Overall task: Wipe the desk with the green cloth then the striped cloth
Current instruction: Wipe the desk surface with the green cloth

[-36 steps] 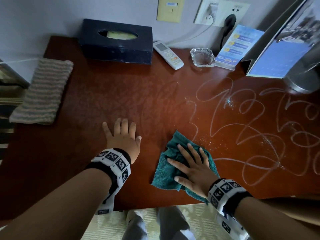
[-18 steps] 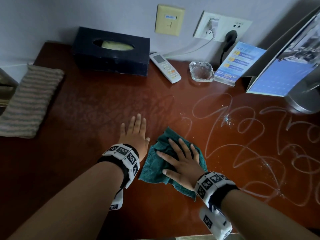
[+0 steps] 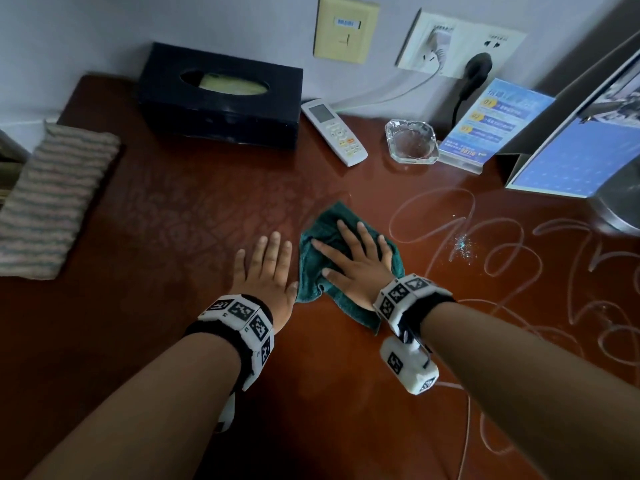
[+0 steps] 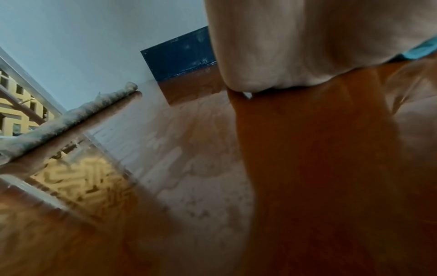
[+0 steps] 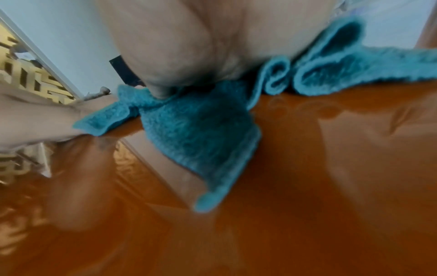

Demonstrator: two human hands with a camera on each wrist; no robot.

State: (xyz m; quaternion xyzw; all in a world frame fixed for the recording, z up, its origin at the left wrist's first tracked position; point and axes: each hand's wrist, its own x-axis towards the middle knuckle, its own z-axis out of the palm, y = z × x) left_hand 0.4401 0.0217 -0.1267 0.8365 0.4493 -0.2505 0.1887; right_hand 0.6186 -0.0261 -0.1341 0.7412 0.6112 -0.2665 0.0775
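The green cloth (image 3: 320, 237) lies crumpled on the red-brown desk (image 3: 173, 220) near its middle. My right hand (image 3: 353, 258) presses flat on the cloth with fingers spread. In the right wrist view the cloth (image 5: 198, 130) bunches under my palm (image 5: 179, 46). My left hand (image 3: 263, 268) rests flat on the bare desk just left of the cloth, fingers straight and holding nothing. The striped cloth (image 3: 52, 199) lies folded at the desk's left edge, and its edge (image 4: 71, 115) shows in the left wrist view. White looping smears (image 3: 502, 244) cover the desk's right half.
Along the back wall stand a dark tissue box (image 3: 221, 95), a white remote (image 3: 334, 131), a glass ashtray (image 3: 412, 142) and a blue leaflet stand (image 3: 491, 126). A calendar (image 3: 581, 157) and a metal object (image 3: 620, 202) occupy the back right. Plugs and cables hang from the wall sockets (image 3: 460, 43).
My right hand has pushed the green cloth away from me and leftward across the desk, and the smears there are gone. The left hand has slid forward beside it.
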